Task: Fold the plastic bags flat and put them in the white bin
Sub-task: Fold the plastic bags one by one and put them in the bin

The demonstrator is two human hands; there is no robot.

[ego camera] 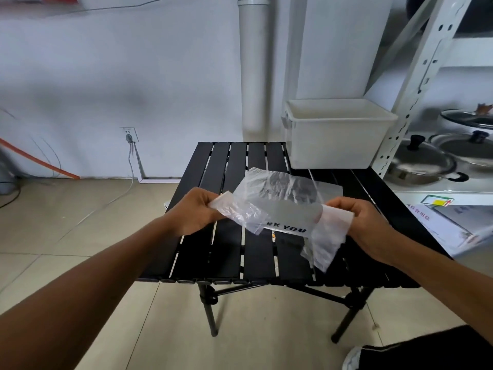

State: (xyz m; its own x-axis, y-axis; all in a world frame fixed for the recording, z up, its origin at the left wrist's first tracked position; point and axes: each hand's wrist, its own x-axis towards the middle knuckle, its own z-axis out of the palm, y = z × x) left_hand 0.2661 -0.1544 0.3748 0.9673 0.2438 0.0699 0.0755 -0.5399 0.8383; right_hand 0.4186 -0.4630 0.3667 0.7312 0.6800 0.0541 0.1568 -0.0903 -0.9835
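- Bag (288, 209) of thin clear plastic, with the black letters "NK YOU" showing, is held stretched between both hands above the black slatted table (221, 252). Whether its far edge touches the slats cannot be told.
- Left hand (198, 209): the fingers are curled round one bunched end of the bag, gripping it, with the back of the hand toward the camera.
- Right hand (365, 225): the fingers and thumb pinch the other end, where the plastic is gathered into a whitish roll. A loose flap hangs below this hand toward the table's near edge.
- White bin (338, 140): a rectangular open-topped tub stands at the table's far right corner, beyond the bag and apart from it. Only its upper inner walls show. The near wall hides its floor, so what lies in it cannot be told.
- White metal shelf unit (420, 84) stands just right of the bin and the table. Steel pans (421, 166) sit on its shelf with glass lids and black knobs in place. What is under the lids is not clear.
- Printed carton (448, 222) lies flat on a lower level of the shelf unit, just right of the table.
- White pipe (253, 68) runs up the wall behind the table. A wall socket (130, 134) with a cable plugged in sits low on the wall to the left.
- Shoe (353, 356) and a dark trouser leg show at the lower right, on the tiled floor.
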